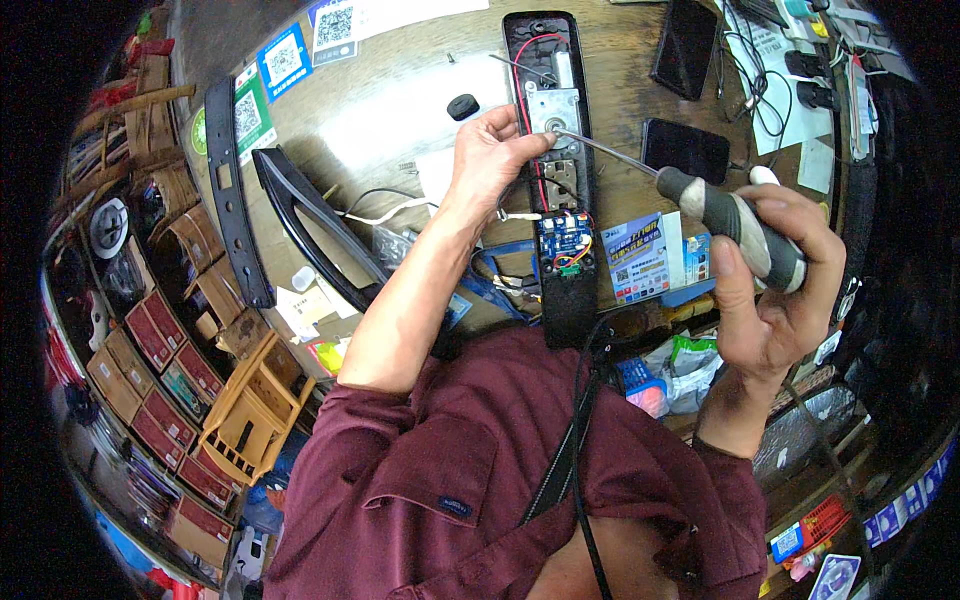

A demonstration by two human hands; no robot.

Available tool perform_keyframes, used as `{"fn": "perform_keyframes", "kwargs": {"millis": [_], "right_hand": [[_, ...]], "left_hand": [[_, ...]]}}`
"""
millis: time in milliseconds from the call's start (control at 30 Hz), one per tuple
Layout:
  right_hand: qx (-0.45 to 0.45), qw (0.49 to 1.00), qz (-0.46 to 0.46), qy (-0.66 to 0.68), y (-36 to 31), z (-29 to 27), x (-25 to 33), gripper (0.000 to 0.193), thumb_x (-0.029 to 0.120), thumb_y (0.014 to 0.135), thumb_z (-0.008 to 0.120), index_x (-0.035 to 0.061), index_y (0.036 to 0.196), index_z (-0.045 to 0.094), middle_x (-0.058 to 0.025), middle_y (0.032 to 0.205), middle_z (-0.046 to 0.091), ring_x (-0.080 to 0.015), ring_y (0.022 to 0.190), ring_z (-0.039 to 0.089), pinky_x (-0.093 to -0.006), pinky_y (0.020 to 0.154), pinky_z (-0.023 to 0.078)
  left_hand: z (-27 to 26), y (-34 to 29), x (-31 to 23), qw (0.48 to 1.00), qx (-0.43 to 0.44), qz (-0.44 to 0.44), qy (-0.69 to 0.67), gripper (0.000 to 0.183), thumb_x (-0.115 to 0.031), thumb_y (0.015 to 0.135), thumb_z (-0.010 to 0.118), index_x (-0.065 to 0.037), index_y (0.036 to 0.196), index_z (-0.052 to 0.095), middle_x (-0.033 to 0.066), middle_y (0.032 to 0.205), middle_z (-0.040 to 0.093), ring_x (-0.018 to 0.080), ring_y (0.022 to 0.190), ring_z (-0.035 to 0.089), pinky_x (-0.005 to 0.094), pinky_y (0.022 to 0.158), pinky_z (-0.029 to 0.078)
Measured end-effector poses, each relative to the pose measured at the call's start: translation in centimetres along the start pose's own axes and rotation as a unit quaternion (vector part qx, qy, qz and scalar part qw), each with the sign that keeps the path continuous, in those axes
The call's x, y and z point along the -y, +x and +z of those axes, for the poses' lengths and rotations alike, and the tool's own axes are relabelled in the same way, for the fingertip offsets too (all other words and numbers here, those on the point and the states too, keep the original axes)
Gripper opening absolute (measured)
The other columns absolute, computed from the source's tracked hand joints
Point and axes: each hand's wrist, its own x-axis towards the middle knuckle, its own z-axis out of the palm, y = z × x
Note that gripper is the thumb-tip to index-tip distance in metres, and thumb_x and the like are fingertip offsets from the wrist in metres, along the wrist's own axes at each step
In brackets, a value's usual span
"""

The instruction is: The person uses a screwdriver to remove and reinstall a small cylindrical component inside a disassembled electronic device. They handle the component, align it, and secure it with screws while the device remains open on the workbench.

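Note:
A long black electronic door-lock housing [570, 310] lies on the table, its inside facing up. In it sit a metal gearbox plate [555, 103], a small silver motor [562, 70], red wires and a blue circuit board [566, 236]. My left hand [488, 160] grips the housing's left edge, thumb laid over the metal plate. Beside that thumb rests the tip of a screwdriver [690, 195] with a grey and black handle. My right hand [775, 290] is closed round the handle. Whether a screw sits under the tip is hidden.
A black curved frame [320, 230] and a black strip with holes [235, 190] lie at left. Near the housing are a small black round cap [462, 107] and a loose screw [451, 60]. Two dark phones [685, 150] [685, 50] and cables [765, 90] lie at right.

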Motion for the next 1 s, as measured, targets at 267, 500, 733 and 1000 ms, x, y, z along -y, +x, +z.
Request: {"fn": "perform_keyframes", "kwargs": {"millis": [267,500,733,1000], "right_hand": [[0.012,1.000,0.019,0.009,-1.9,-0.5,-0.3,0.043,0.004,0.081,0.081,0.0000,0.114,0.054,-0.0223,0.108,0.067,-0.0292,0.096,0.066,-0.0377,0.087,0.053],[0.078,0.994,0.017,0.079,-0.9,-0.5,-0.3,0.042,0.002,0.080,0.081,0.0023,0.112,0.053,-0.0251,0.112,0.068,-0.0335,0.098,0.069,-0.0386,0.085,0.055],[0.127,0.989,-0.023,0.078,0.0,-0.5,-0.1,0.046,-0.002,0.074,0.082,0.0029,0.111,0.055,-0.0244,0.110,0.068,-0.0371,0.095,0.069,-0.0395,0.081,0.055],[-0.005,0.996,0.072,0.046,-0.7,0.1,-0.2,0.042,0.002,0.082,0.082,0.0002,0.113,0.054,-0.0212,0.109,0.070,-0.0240,0.095,0.071,-0.0330,0.082,0.058]], "left_hand": [[0.4,0.3,0.0,1.000,0.012,0.000,0.002,0.027,0.003,0.083,0.073,0.002,0.110,0.071,0.0079,0.098,0.076,0.0104,0.084,0.069,0.0248,0.079,0.054],[-0.2,0.5,0.3,1.000,0.014,-0.001,0.017,0.025,0.003,0.083,0.073,0.002,0.108,0.071,0.0080,0.097,0.076,0.0107,0.084,0.069,0.0248,0.079,0.054],[-0.4,0.9,0.5,1.000,0.013,-0.007,0.023,0.029,0.002,0.083,0.075,0.001,0.112,0.071,0.0071,0.099,0.076,0.0112,0.082,0.069,0.0255,0.076,0.054],[0.2,0.9,0.3,1.000,0.021,0.012,0.017,0.025,0.003,0.082,0.073,0.003,0.107,0.072,0.0081,0.099,0.076,0.0107,0.084,0.069,0.0250,0.080,0.054]]}}
